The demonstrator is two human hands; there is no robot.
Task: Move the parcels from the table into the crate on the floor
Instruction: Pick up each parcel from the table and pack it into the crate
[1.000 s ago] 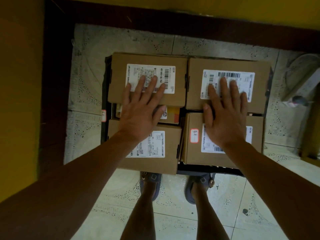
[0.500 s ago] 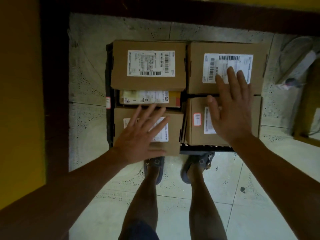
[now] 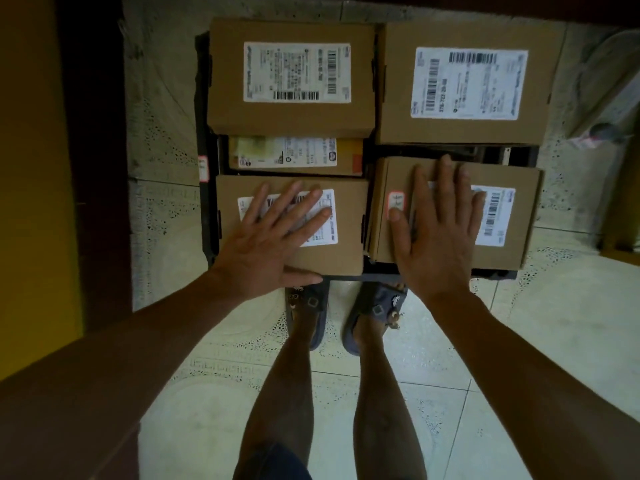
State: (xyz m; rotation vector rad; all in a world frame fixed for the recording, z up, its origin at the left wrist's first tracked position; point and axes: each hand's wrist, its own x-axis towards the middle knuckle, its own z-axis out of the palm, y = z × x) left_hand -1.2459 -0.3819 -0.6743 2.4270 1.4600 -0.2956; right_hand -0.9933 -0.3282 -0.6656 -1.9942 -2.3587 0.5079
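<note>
The crate (image 3: 203,98) stands on floor tiles (image 3: 554,341) (yellow wall (image 3: 27,168), 9 o'clock). Your left hand (image 3: 266,251) and right hand (image 3: 440,244) lie flat, fingers straight, on the near parcels (image 3: 346,252).

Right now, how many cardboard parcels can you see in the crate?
5: far-left parcel, far-right parcel, near-left parcel, near-right parcel, and a lower parcel between the left pair. Others may hide beneath.

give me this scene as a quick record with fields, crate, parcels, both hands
crate: black plastic crate on the pale tiled floor
top layer: four brown cardboard boxes with white labels: far left parcel, far right parcel, near left parcel, near right parcel
lower layer: yellow-marked parcel showing in the gap between the left two
left hand: flat, fingers spread, on the near left parcel
right hand: flat, fingers spread, on the near right parcel
feet: dark sandals at the crate's near edge
</note>
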